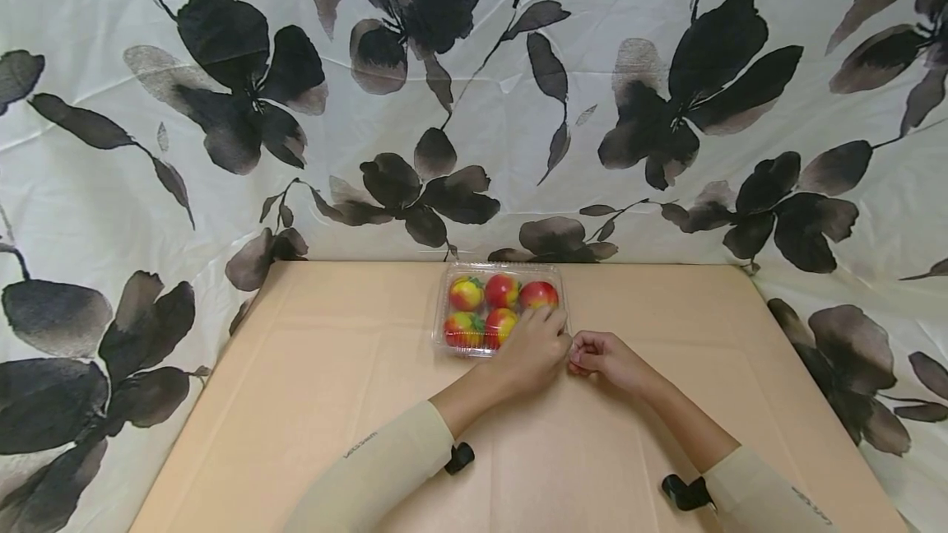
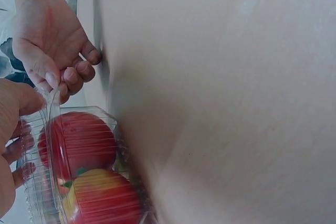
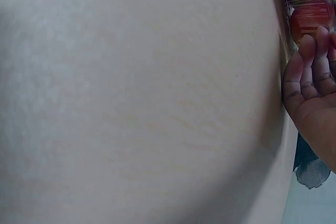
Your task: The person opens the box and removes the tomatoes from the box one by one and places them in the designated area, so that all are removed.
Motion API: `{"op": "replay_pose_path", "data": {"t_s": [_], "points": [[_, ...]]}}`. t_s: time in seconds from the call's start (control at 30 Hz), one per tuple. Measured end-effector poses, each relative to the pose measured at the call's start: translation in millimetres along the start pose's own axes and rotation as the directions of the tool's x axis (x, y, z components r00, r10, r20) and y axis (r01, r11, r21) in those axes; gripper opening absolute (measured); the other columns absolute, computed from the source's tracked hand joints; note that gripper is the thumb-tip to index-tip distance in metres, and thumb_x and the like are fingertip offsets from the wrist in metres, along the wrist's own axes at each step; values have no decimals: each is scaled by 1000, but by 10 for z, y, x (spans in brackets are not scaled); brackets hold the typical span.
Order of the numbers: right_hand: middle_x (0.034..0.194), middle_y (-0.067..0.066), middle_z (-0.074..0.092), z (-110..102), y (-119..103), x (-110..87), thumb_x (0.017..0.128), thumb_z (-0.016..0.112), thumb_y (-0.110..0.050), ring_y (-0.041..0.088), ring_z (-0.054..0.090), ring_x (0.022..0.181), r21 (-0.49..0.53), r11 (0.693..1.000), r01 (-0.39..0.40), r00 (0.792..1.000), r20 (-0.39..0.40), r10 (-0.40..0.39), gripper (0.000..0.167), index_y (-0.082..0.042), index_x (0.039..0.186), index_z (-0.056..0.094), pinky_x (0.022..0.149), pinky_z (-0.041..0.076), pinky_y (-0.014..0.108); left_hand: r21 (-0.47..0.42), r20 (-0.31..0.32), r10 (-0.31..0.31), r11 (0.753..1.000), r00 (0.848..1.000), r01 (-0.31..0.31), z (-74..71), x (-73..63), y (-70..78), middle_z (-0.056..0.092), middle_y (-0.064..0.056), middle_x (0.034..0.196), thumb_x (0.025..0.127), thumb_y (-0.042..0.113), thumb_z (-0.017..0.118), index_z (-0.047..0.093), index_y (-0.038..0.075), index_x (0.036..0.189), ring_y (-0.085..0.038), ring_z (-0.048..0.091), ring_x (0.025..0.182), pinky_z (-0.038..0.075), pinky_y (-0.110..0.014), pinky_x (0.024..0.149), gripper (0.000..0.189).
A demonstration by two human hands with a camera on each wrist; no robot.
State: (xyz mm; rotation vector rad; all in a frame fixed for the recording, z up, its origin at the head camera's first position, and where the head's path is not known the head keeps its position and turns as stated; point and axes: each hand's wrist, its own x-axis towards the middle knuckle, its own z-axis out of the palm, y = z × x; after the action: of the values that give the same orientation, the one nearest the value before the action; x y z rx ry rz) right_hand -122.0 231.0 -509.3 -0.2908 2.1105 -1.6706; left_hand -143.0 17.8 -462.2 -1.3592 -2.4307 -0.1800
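A clear plastic clamshell box (image 1: 502, 270) with ribbed sides sits at the back of the table, holding several round red-and-yellow fruits (image 1: 466, 294) with bits of green. My left hand (image 1: 529, 356) grips the box's front right corner. In the left wrist view, its thumb (image 2: 29, 100) lies on the plastic edge while the other fingers reach round the far side. From the right, my right hand (image 1: 603, 356) pinches the rim at that same corner between thumb and curled fingers (image 2: 72, 77). The left hand hides part of the fruits at the box's front right in the head view.
The tan table (image 1: 355, 385) ends just behind the box. A white cloth (image 1: 533, 187) with dark flowers hangs beyond it and around both sides. Small black wrist cameras, one on the left wrist (image 1: 460, 457) and one on the right (image 1: 685, 492), stick out over the tabletop.
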Motion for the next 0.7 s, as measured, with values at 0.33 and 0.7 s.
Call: {"op": "replay_pose_path", "data": {"t_s": [0.33, 0.7], "points": [[90, 17, 66, 9, 9, 8, 103, 54, -2, 15, 64, 83, 1, 1000, 29, 1000, 4, -29, 15, 12, 100, 57, 73, 59, 23, 20, 0, 9, 1000, 1000, -9, -14, 3, -10, 59, -1, 102, 99, 20, 64, 79, 16, 93, -20, 52, 94, 51, -29, 76, 16], [90, 20, 66, 12, 17, 11, 102, 54, -1, 16, 65, 82, -13, 999, 35, 999, -8, -35, 13, 11, 98, 57, 71, 59, 23, 13, -48, 6, 1000, 999, -5, -103, 2, -43, 60, 1, 105, 97, 25, 68, 77, 19, 91, -19, 53, 97, 47, -28, 72, 13]]}}
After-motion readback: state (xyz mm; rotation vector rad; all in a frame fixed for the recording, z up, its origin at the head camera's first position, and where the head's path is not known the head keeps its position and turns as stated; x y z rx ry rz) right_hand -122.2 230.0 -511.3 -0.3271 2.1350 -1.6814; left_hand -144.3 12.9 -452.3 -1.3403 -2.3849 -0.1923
